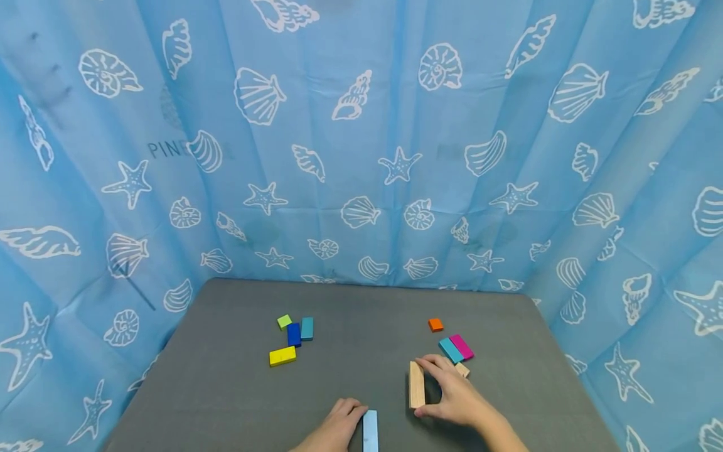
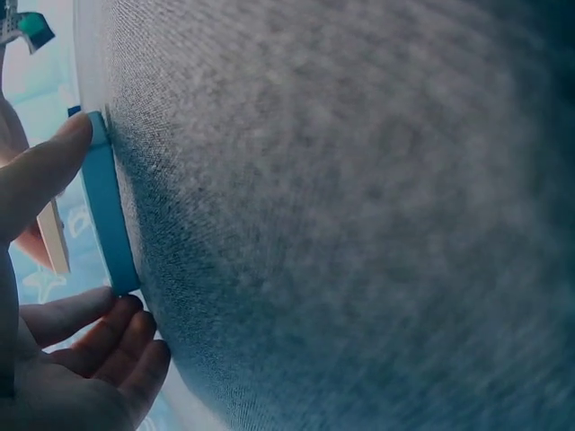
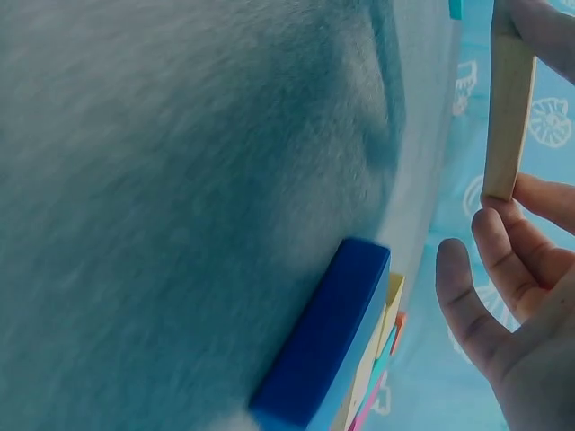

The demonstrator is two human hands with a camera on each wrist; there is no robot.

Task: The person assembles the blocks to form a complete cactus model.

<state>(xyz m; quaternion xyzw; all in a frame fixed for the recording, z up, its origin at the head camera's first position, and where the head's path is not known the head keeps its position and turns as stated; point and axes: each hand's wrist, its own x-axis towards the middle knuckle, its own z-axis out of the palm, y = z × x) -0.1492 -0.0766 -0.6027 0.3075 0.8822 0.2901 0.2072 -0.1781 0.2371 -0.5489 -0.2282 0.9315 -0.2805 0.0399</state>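
At the table's near edge my left hand (image 1: 337, 427) holds a light blue block (image 1: 369, 432) by its ends. In the left wrist view the thumb is on one end of this block (image 2: 110, 215) and the fingertips are at the other, close against the grey cloth. To the right, my right hand (image 1: 452, 395) pinches a plain wooden block (image 1: 417, 384) lengthwise between thumb and fingers. That wooden block (image 3: 508, 117) is raised off the cloth in the right wrist view, with the other fingers spread below it.
On the left of the grey table (image 1: 226, 402) lie yellow (image 1: 282, 356), dark blue (image 1: 294, 334), teal (image 1: 307, 328) and lime (image 1: 284, 322) blocks. Near my right hand are orange (image 1: 435, 324), magenta (image 1: 462, 346), turquoise (image 1: 450, 350) and blue (image 3: 323, 332) blocks. A shell-patterned curtain (image 1: 361, 188) stands behind.
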